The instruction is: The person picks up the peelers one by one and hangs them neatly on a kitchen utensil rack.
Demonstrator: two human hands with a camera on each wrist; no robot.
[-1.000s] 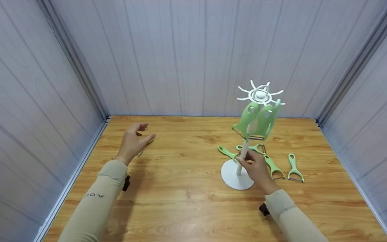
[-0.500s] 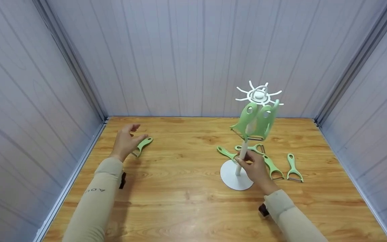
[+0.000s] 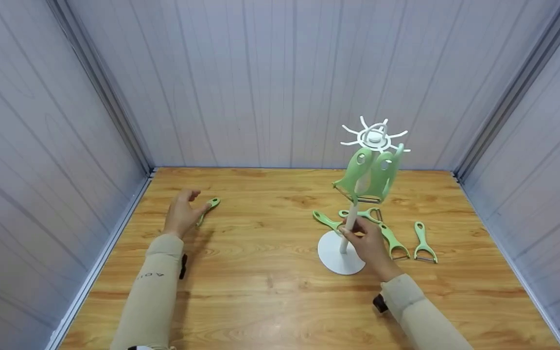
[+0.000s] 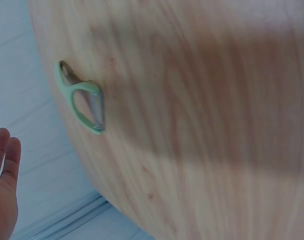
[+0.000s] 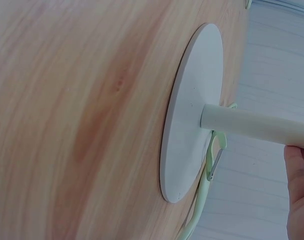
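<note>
In the head view my left hand [image 3: 181,215] hovers at the left over a green peeler [image 3: 209,208], its fingers spread and holding nothing. The left wrist view shows this peeler [image 4: 71,90] lying on the wooden table, apart from the fingers [image 4: 10,160]. My right hand [image 3: 370,243] grips the white pole [image 3: 352,218] of an upright hook stand with a round base [image 3: 336,257]. Several green peelers [image 3: 358,170] hang from hooks on the near side of its top ring [image 3: 375,140]. In the right wrist view, fingers [image 5: 297,172] touch the pole [image 5: 252,122].
Around the stand's base lie more green peelers: one left of the pole [image 3: 325,220], one behind it [image 3: 370,214], one beside my right hand [image 3: 394,240] and one farther right [image 3: 422,243]. Pale panel walls [image 3: 270,87] close the table [image 3: 260,291] at the back and sides.
My left hand has shifted left, then a little toward me, and more of the peeler beside it shows than a second ago. The right hand and the stand have stayed in place.
</note>
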